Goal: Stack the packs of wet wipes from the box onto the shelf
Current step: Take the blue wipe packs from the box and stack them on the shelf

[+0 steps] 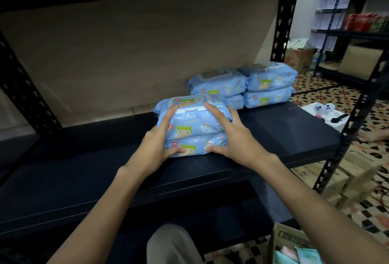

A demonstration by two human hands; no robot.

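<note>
Both hands [195, 135] grip two stacked packs [193, 129] — near shelf [84, 179] front edge.

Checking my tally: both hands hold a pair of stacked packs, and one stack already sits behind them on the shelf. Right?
Not quite: the head view shows two stacks behind, side by side. Both hands do hold the stacked pair on the shelf.

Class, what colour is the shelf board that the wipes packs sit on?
Dark navy, nearly black: the shelf board, seen in the head view.
</note>
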